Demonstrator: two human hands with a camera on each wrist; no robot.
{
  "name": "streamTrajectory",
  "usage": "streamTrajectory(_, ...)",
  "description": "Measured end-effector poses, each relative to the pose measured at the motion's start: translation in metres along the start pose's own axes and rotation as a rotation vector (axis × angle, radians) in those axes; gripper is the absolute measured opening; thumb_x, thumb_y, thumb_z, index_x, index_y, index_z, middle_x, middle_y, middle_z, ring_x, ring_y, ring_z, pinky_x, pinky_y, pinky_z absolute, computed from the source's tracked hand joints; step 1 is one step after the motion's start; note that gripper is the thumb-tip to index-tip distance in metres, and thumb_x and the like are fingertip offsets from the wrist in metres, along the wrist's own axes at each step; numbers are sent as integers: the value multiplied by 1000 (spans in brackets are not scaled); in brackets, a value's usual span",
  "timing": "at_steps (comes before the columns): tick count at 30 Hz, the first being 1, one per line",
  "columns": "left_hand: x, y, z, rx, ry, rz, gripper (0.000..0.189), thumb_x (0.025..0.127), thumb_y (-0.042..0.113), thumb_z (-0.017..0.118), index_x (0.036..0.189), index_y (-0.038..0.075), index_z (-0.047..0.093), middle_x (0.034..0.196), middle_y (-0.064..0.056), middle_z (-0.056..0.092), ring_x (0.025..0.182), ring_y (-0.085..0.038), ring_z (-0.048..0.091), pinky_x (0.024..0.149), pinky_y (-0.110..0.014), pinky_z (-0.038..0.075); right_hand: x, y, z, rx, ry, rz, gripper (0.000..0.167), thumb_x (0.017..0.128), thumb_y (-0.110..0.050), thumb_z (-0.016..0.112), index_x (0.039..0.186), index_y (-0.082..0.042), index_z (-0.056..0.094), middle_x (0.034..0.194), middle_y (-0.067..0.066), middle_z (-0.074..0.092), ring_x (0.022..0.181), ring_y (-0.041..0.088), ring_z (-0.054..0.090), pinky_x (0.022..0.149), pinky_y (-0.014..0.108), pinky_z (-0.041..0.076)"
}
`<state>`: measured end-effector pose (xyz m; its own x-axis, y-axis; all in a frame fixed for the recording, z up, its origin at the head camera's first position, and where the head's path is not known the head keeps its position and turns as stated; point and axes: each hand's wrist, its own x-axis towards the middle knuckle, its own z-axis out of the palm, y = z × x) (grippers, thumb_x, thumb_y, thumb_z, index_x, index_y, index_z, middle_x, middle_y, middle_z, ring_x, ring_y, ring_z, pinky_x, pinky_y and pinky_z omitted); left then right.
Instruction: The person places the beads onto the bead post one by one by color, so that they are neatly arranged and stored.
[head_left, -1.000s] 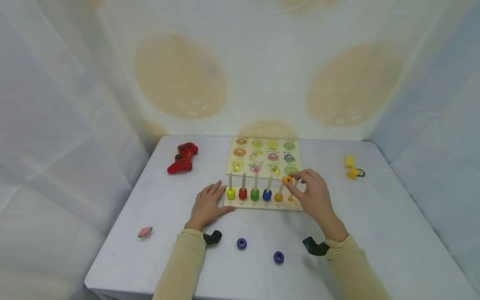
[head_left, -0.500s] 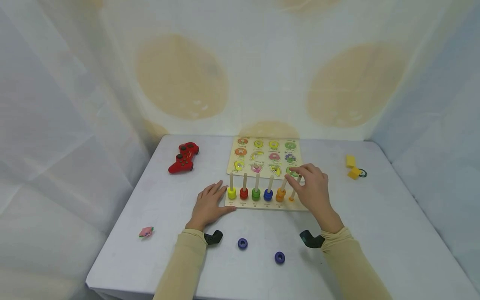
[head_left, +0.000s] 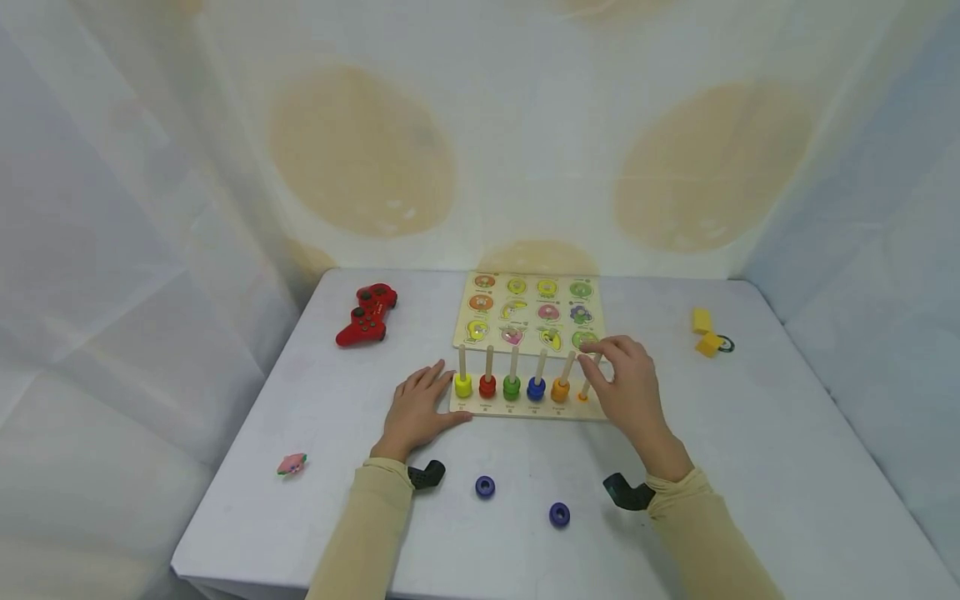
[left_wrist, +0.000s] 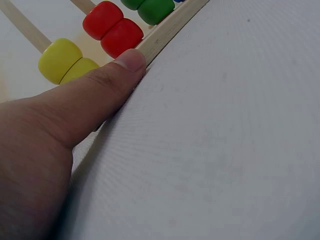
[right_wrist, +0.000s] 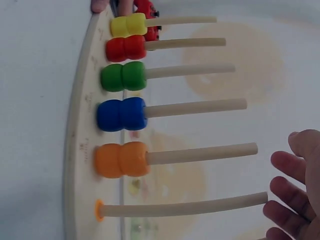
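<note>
A wooden peg board (head_left: pixel 547 410) lies across the middle of the table in the head view. Pairs of yellow (right_wrist: pixel 128 25), red (right_wrist: pixel 126 48), green (right_wrist: pixel 123 76), blue (right_wrist: pixel 121 114) and orange rings (right_wrist: pixel 122 159) sit low on their pegs. The last peg (right_wrist: pixel 185 207), with a thin orange base, bears no ring. My left hand (head_left: pixel 420 408) rests at the board's left end with straight fingers, its thumb (left_wrist: pixel 100 95) along the front edge. My right hand (head_left: pixel 628 387) hovers by the tops of the right-hand pegs, fingers loosely bent, holding nothing. Two purple rings (head_left: pixel 485 487) lie nearer me.
Behind the peg board lies a fruit puzzle board (head_left: pixel 531 312). A red game controller (head_left: pixel 369 315) lies at the back left, and a small pink toy (head_left: pixel 292 464) at the left. Yellow blocks (head_left: pixel 702 321) with a dark ring are at the right.
My right hand has let go of an orange ring, which slid down its peg onto the other orange one. The hand then moved slightly right. My left hand stays put.
</note>
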<state>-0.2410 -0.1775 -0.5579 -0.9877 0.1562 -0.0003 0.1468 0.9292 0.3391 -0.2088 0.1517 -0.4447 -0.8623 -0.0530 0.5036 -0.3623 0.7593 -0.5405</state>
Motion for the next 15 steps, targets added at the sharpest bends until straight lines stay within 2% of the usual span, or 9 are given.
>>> streamTrajectory(5,0,0,-1,7,0,-3,98,80,80,64,159,28,38,172,4,22,158,-28,22,129,-56,21,-22,7,7,12,13,-63,26,88,-13,81,111,-6,73,128,16,61,125,38,54,105,58,49)
streamTrajectory(9,1,0,-1,-2,1,0,97,80,79,64,159,28,39,172,4,22,157,-29,22,128,-56,21,-46,15,15,29,-36,-87,35,84,-12,84,116,-9,70,139,13,58,133,37,50,109,61,47)
streamTrajectory(12,1,-1,1,-4,0,1,97,80,80,64,159,28,39,172,4,22,158,-28,22,129,-56,21,-68,24,20,62,-191,-126,40,84,-18,85,121,-11,70,140,10,59,133,35,52,108,59,48)
streamTrajectory(15,1,-1,2,-5,-2,0,98,80,81,63,159,28,38,172,4,22,158,-28,21,129,-55,21,-89,35,24,111,-457,-145,52,84,-34,84,130,-17,66,144,9,57,135,35,51,110,62,45)
